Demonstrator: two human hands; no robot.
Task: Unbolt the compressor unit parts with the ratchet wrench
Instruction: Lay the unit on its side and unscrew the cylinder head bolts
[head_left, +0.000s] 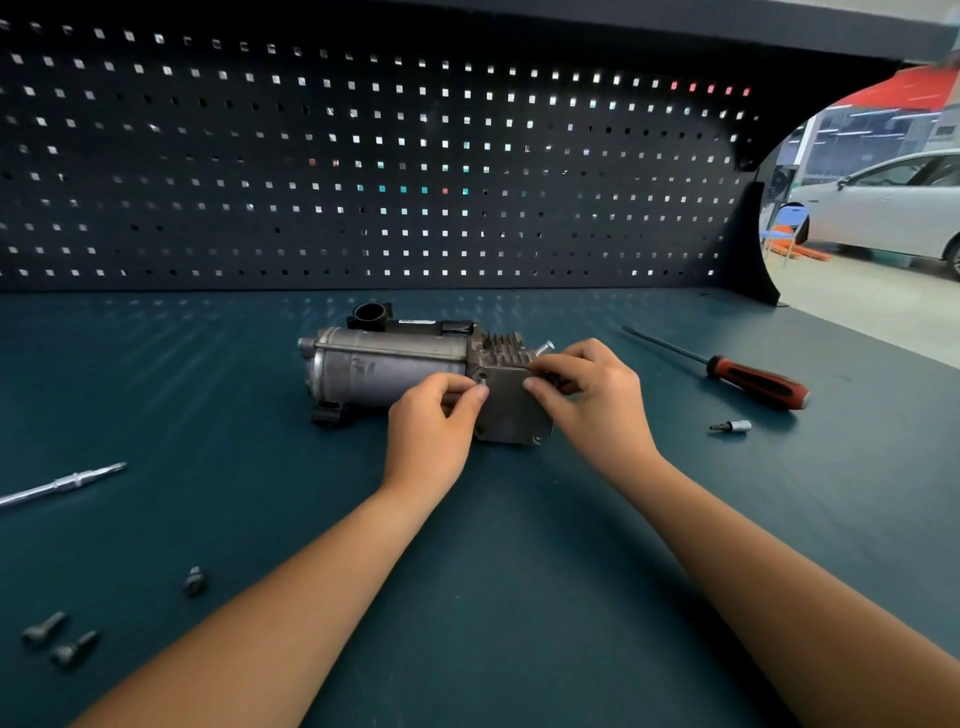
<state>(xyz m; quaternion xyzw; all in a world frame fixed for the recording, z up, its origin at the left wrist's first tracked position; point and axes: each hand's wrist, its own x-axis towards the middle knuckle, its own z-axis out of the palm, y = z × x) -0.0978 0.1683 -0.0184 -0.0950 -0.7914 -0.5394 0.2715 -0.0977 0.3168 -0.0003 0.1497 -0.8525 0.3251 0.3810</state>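
Watching remotely, I am seeing the compressor unit (384, 369) lying on its side at the middle of the bench mat (519, 571), its square cover plate (511, 410) facing the camera. The left hand (431, 431) is pinching a small bolt (483, 383) at the plate's upper left corner. The right hand (592, 395) is gripping the upper right corner, its fingers hiding whatever sits beneath. The ratchet wrench (67, 484) is lying well apart at left, its far end cut off by the frame edge.

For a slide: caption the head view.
Left hand and right hand pinch at top corners of the compressor cover plate; loose bolts and a screwdriver lie nearby.
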